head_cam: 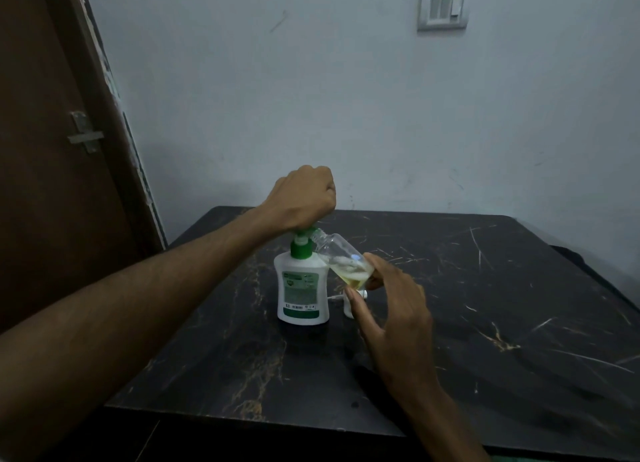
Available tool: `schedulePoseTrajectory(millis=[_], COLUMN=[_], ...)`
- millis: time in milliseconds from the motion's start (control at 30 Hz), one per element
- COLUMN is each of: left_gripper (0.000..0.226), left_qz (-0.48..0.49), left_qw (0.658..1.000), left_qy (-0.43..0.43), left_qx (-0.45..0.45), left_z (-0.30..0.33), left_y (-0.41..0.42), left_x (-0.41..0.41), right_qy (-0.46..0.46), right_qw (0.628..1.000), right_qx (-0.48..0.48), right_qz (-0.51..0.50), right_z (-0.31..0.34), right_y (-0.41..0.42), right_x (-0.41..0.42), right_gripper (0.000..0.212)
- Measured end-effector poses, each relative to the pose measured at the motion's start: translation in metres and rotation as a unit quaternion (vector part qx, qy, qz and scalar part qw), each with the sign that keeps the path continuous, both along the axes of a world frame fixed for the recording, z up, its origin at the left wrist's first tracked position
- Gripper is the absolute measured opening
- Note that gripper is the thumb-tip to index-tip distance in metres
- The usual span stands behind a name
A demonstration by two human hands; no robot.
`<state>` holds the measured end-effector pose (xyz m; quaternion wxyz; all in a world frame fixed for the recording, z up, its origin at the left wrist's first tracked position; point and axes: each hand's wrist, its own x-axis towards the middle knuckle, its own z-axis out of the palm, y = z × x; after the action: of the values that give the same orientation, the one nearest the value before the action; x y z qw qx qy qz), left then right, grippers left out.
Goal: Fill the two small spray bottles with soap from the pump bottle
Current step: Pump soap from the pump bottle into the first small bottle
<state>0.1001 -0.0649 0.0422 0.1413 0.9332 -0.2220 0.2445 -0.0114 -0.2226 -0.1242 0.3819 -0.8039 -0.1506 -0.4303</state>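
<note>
While the pump bottle (302, 290) stands mid-surface (450, 323), the left hand (300, 198), fisted, presses its green pump; the right hand (391, 309) pinches a tilted small spray bottle (341, 259) at the spout, partly hiding a white sprayer cap (349, 306) behind.

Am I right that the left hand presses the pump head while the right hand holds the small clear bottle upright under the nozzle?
Not upright. In the head view the right hand holds the small clear bottle tilted, mouth at the nozzle; the left hand does press the pump bottle.
</note>
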Motion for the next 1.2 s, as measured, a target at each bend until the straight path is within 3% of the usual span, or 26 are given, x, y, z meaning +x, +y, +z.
schedulePoseTrajectory(millis=[733, 900, 1200], left_gripper=[0.038, 0.029, 0.039], left_qz=[0.004, 0.024, 0.013], left_qw=[1.000, 0.999, 1.000], left_qy=[0.012, 0.017, 0.015], left_qx=[0.018, 0.021, 0.016], left_z=[-0.0021, -0.0015, -0.0031], left_y=[-0.0010, 0.0002, -0.0005], left_x=[-0.0052, -0.0054, -0.0077], right_qy=[-0.020, -0.018, -0.018], right_qw=[1.000, 1.000, 1.000], right_qx=[0.002, -0.002, -0.002], right_qz=[-0.008, -0.008, 0.000], right_z=[0.0013, -0.0002, -0.0002], right_y=[0.0007, 0.0006, 0.0013], right_x=[0.0007, 0.0009, 0.0016], right_gripper=[0.052, 0.055, 0.053])
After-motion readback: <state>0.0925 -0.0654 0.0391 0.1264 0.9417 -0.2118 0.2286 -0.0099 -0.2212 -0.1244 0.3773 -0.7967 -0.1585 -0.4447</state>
